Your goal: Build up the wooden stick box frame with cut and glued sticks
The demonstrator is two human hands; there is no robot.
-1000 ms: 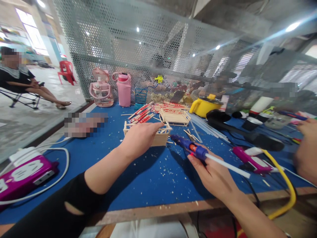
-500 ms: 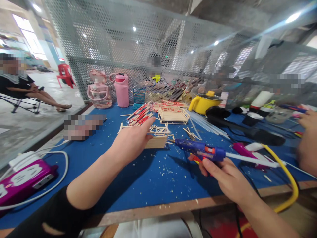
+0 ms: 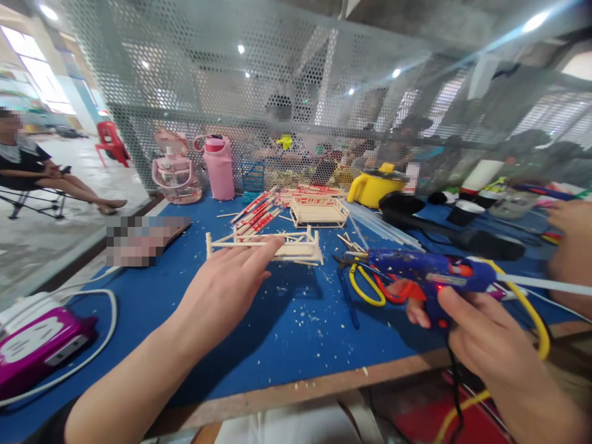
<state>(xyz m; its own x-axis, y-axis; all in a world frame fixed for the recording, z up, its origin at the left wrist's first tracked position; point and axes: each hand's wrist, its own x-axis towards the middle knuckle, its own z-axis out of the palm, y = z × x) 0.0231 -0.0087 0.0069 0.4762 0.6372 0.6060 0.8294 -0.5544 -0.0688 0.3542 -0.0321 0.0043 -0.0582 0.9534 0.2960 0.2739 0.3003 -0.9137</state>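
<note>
My left hand (image 3: 224,287) grips a small model bed-like frame of pale wooden sticks (image 3: 300,248) from its near side; my fingers cover part of it, and its posts point up. In my right hand (image 3: 485,336) is a blue glue gun (image 3: 411,266), finger at its red trigger, nozzle pointing left, apart from the frame. A white glue stick (image 3: 546,282) juts from its back. Below the nozzle, yellow-and-red-handled pliers (image 3: 367,290) lie on the blue table top (image 3: 296,339). A similar finished-looking stick frame (image 3: 319,214) stands farther back.
Red-and-white packets of sticks (image 3: 259,216) lie behind the frame. Two pink bottles (image 3: 219,166) stand by the perforated screen (image 3: 208,80). At right are a yellow pot (image 3: 374,188), clear glue sticks (image 3: 388,228) and another person's arm (image 3: 568,259). A purple power strip (image 3: 44,351) sits left.
My left hand has shifted left, and the stick frame in it has turned, showing its top more. The glue gun has drawn back to the right, uncovering the pliers.
</note>
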